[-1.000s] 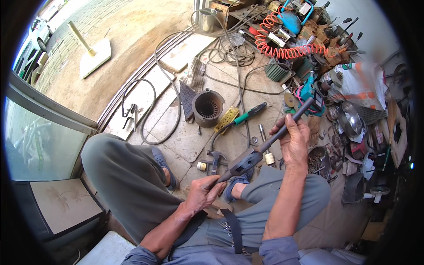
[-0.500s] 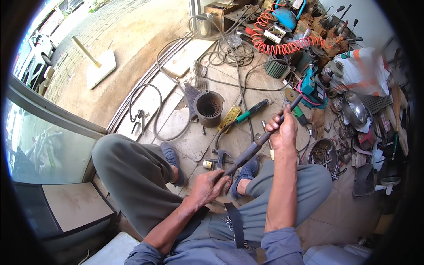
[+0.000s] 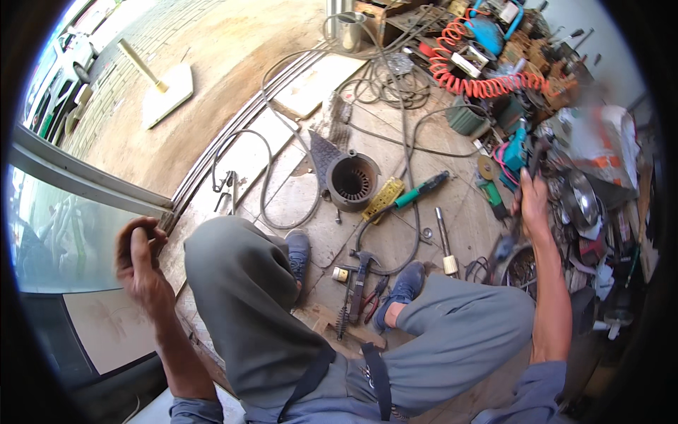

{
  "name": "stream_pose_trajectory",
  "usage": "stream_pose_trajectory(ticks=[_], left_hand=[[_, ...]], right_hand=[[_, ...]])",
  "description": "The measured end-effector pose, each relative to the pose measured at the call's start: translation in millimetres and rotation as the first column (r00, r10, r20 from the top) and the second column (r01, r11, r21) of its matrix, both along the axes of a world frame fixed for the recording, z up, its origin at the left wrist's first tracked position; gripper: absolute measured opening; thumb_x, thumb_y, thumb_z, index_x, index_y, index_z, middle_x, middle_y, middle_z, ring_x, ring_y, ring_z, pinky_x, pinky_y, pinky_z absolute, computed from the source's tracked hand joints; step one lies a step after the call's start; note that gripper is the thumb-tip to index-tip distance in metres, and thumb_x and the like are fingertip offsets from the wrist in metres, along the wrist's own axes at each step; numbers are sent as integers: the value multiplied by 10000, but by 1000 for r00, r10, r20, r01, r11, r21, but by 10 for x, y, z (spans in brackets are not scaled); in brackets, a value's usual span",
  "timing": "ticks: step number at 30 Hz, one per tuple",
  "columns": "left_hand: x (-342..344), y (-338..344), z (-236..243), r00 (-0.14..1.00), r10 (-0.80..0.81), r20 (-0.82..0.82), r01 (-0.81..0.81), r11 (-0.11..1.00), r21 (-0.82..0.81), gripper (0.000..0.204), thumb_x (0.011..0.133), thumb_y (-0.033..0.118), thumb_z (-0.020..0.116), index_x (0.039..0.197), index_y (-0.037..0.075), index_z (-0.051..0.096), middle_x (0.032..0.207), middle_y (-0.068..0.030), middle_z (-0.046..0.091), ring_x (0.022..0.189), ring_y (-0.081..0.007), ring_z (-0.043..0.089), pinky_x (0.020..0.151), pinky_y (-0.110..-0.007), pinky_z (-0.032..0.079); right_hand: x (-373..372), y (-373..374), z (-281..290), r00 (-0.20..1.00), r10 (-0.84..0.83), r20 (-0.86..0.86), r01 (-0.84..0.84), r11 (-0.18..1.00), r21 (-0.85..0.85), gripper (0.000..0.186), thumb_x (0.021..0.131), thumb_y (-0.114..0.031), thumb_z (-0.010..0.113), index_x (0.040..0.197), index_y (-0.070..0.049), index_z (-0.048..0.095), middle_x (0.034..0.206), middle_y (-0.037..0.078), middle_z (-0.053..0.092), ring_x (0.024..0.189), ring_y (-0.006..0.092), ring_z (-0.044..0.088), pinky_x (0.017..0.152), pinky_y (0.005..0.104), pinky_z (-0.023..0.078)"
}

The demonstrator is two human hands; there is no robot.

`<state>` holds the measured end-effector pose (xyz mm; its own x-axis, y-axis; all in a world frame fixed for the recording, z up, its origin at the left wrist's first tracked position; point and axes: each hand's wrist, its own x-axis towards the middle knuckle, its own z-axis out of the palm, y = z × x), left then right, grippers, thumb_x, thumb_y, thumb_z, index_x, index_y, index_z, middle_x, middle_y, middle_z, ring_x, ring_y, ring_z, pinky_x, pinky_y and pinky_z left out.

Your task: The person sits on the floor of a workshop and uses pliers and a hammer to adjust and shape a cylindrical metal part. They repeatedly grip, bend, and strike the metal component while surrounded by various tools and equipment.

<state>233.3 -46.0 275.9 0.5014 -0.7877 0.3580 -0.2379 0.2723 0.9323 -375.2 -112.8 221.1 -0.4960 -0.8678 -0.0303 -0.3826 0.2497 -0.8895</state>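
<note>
Our left hand is half-curled; whether empty, we cannot tell. Beside the grinder, our right hand grips the blurred bar, near the pan; swung too low, it could catch and tip the pan.

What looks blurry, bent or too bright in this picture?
In the head view, daylight washes out the background around the white car; also in the head view, the door track bows with lens distortion; there too, the dark bar-handled tool in the right hand is smeared, and haze blurs part of the white sack.
</note>
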Motion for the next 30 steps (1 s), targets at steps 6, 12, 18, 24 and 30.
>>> stream_pose_trajectory(ticks=[6,12,18,24,30], left_hand=[[870,-38,-1816,988,-117,96,15,705,709,205,936,117,651,1067,-36,694,858,-87,720,760,-148,683,679,-297,537],[1158,-338,-2960,880,-225,418,-245,538,807,331,837,244,715,1024,-30,732,920,-210,749,858,-312,741,829,-391,573],[1134,-1287,-3262,666,-380,642,-501,408,763,878,757,394,822,1383,-85,435,1342,-279,549,1290,-404,499,1083,-466,432],[1086,-1630,-3846,656,-413,632,-554,306,775,972,691,434,876,1347,-112,410,1345,-308,523,1259,-451,505,1056,-486,451],[1232,-1523,-3747,532,-276,800,-559,595,577,768,753,316,817,1285,-136,496,1186,-309,596,1112,-437,596,988,-491,482]], right_hand=[[-761,869,-1758,961,-94,-261,128,985,116,457,1046,-381,542,725,-55,530,574,14,473,482,131,468,453,334,368],[-699,1882,-3051,815,-30,-579,326,850,415,512,1007,-360,598,826,117,555,768,267,572,766,403,577,724,505,437],[-151,2134,-3422,831,63,-553,382,659,648,502,1003,-355,601,855,124,570,798,289,585,786,429,581,739,513,439],[-144,2412,-3573,860,70,-506,372,593,714,494,999,-349,605,884,130,586,828,311,598,806,455,586,754,520,440],[-272,2658,-3750,866,104,-489,349,574,740,488,995,-344,608,913,137,601,858,333,610,825,481,590,769,527,441]])
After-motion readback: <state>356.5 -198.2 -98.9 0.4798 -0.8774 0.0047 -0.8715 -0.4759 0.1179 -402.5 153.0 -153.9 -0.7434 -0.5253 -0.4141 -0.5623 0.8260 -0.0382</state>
